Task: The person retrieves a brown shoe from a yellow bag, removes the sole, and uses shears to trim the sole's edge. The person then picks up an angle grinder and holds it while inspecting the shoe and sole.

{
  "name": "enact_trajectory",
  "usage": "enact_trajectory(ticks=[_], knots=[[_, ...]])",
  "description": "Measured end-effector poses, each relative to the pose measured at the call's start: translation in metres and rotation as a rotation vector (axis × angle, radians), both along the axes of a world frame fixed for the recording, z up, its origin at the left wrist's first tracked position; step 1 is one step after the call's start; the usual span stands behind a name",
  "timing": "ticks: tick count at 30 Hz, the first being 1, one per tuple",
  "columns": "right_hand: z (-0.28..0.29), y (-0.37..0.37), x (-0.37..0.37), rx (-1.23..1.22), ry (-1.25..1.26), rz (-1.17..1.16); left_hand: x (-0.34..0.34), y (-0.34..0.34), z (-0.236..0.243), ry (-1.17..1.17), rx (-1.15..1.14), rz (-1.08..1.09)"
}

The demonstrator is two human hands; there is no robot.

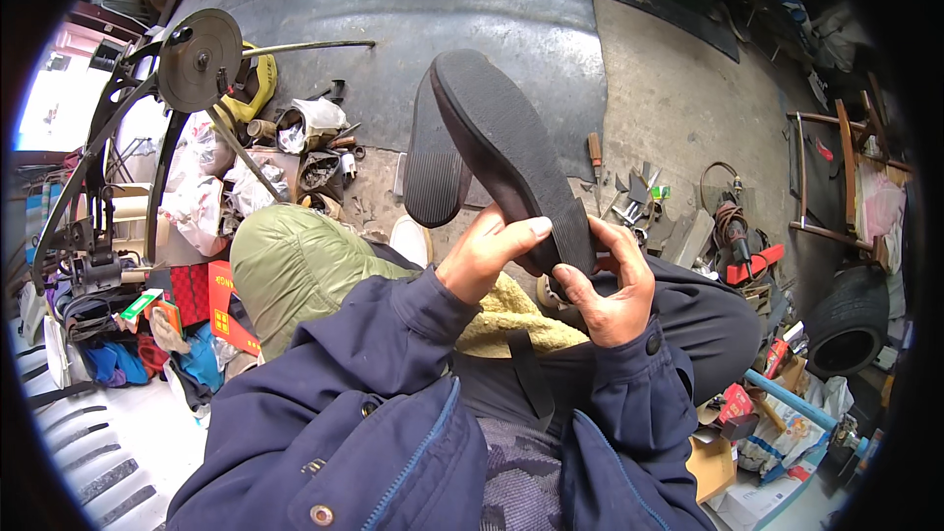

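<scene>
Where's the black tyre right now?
In the head view, the tyre is near the right edge, on the person's right, just below the wooden frame and above the blue tube in the picture.

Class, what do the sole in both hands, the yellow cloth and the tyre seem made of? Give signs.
Sole: probably rubber or foam, matt black; grained face, ribbed heel.
Yellow cloth: likely fleece or terry, soft finish; fuzzy, tufted surface.
Tyre: apparently rubber, dull black; thick ring shape.

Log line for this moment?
left hand: gripping black sole | right hand: gripping its heel end | behind: second sole | rest: tire
</scene>
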State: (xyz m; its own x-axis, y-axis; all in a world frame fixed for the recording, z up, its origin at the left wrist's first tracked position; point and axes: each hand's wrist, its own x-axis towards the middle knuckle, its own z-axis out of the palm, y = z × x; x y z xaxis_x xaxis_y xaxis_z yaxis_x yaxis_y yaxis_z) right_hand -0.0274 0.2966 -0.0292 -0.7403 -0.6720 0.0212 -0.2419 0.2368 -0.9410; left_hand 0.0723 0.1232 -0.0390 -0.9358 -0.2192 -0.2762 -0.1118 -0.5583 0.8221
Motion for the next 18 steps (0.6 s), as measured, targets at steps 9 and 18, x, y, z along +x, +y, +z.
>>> enact_trajectory(ticks=[9,18], knots=[[-0.004,0.001,0.001,0.013,-0.104,0.031,-0.005,0.003,-0.003,-0.035,-0.237,0.041],[-0.023,0.004,-0.015,-0.209,-0.827,0.035,-0.005,0.006,-0.002,-0.036,-0.013,-0.133]])
